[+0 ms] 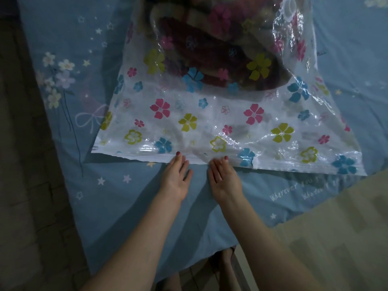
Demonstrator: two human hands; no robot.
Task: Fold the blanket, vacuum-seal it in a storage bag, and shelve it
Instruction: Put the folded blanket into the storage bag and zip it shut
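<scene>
From the head view, the blanket is already lying folded inside the storage bag, which is sitting on the bed, far from the person. The left hand and right hand are pinching the bag's near edge, thumbs on top, just beside each other, probably closing the seal. By my judgement, vacuuming and shelving are left. The bag's far end is running out of frame, its valve is partly cut off, and fingers under the edge are hidden.

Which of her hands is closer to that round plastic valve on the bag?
Right. The right hand pinches the storage bag mouth edge below the valve, which sits at the far right corner; the left hand grips the same edge farther left.
</scene>
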